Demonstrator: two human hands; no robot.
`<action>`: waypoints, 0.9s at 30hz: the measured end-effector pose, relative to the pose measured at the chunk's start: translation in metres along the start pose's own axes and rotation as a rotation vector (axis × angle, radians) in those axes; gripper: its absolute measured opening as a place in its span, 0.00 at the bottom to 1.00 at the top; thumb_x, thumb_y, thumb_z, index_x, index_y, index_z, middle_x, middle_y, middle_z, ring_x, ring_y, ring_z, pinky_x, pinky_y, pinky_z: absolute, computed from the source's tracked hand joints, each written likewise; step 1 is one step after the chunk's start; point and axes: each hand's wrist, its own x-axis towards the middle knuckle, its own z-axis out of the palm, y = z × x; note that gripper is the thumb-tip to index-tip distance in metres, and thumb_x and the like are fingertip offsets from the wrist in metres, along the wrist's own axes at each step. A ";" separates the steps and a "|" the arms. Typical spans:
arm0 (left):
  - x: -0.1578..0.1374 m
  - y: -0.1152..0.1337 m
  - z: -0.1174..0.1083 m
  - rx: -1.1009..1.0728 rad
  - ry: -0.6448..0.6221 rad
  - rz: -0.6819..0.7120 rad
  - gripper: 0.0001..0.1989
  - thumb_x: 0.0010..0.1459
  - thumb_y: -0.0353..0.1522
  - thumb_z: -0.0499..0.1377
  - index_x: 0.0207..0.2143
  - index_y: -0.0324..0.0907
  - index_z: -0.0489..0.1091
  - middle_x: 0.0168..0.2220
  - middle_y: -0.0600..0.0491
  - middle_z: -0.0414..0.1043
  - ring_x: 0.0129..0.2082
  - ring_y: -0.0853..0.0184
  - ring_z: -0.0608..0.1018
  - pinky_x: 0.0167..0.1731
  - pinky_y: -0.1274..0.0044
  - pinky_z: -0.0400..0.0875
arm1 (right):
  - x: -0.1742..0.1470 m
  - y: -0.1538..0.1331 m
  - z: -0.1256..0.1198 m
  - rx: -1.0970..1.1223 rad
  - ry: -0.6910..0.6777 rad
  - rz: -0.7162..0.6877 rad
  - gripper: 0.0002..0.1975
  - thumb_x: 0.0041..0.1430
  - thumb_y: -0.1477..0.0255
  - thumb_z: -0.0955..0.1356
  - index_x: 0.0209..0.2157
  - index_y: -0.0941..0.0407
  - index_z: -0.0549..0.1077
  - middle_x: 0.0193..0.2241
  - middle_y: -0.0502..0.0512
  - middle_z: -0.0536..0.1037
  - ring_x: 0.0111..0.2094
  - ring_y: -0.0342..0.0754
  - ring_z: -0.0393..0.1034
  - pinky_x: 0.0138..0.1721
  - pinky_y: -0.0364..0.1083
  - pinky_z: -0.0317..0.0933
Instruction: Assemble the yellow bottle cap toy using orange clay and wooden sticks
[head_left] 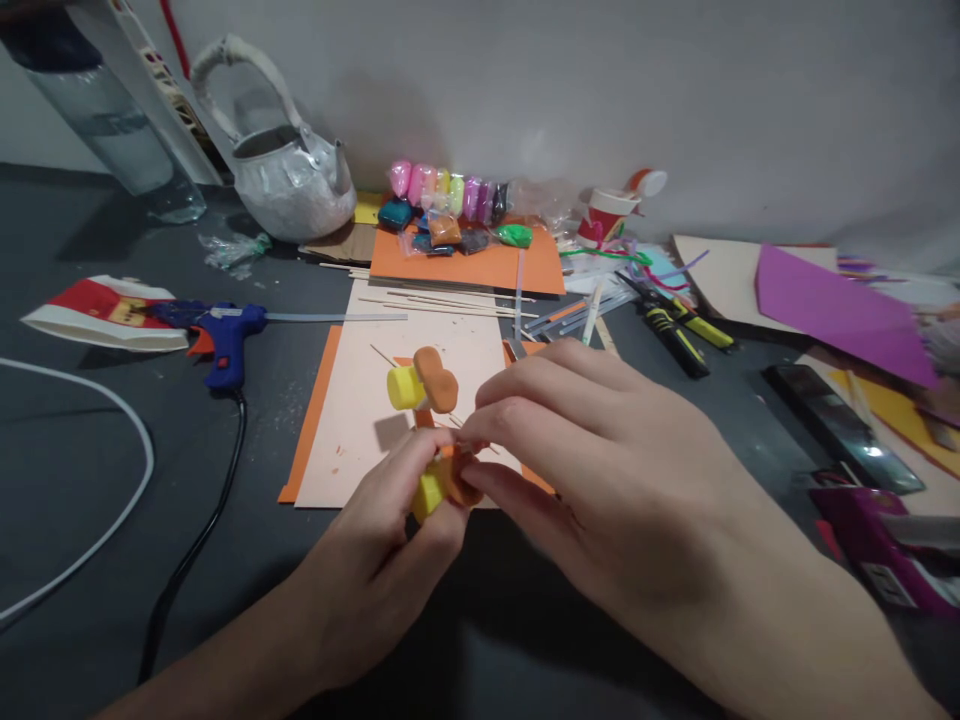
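Observation:
Between both hands is a small clay model with rounded orange-brown lumps and yellow blocks. Its upper part sticks up above the fingers, with a yellow block on the left and orange lumps on the right. My left hand is closed on the lower part, where another yellow block shows between thumb and fingers. My right hand is closed too, its thumb and fingertips pinching the orange clay at the lower right. The fingers partly hide the middle of the model. Beneath it lies a pale sheet of paper over orange paper.
A blue glue gun with its black cord lies left. At the back stand a kettle and a water bottle, with bagged clay and thin sticks. Pliers and a purple sheet are right.

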 end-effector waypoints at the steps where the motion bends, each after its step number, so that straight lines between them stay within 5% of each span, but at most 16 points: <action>1: 0.000 0.001 0.000 -0.002 -0.004 -0.004 0.07 0.70 0.27 0.49 0.39 0.47 0.62 0.39 0.58 0.63 0.39 0.67 0.65 0.40 0.74 0.62 | -0.001 0.000 -0.001 0.005 0.001 0.006 0.03 0.68 0.77 0.67 0.38 0.56 0.72 0.40 0.53 0.77 0.42 0.51 0.68 0.40 0.52 0.61; 6: -0.002 -0.001 0.000 -0.027 0.002 -0.020 0.07 0.70 0.29 0.49 0.36 0.47 0.60 0.38 0.58 0.63 0.37 0.67 0.64 0.38 0.73 0.61 | -0.001 0.000 -0.001 -0.030 -0.031 0.018 0.03 0.66 0.78 0.67 0.37 0.56 0.71 0.39 0.53 0.76 0.41 0.51 0.68 0.40 0.52 0.61; 17: 0.000 -0.005 0.002 -0.041 -0.023 0.045 0.07 0.73 0.30 0.48 0.47 0.48 0.63 0.45 0.57 0.67 0.45 0.67 0.69 0.47 0.74 0.66 | 0.002 -0.005 0.003 -0.092 -0.033 0.008 0.05 0.65 0.78 0.67 0.34 0.55 0.69 0.36 0.54 0.73 0.37 0.53 0.62 0.38 0.53 0.58; 27: 0.000 0.001 -0.001 -0.084 -0.044 -0.018 0.06 0.71 0.29 0.49 0.41 0.47 0.63 0.39 0.58 0.65 0.39 0.68 0.67 0.41 0.74 0.64 | 0.000 -0.003 -0.003 -0.019 -0.005 0.001 0.03 0.66 0.78 0.67 0.38 0.56 0.72 0.38 0.53 0.75 0.38 0.51 0.66 0.38 0.52 0.59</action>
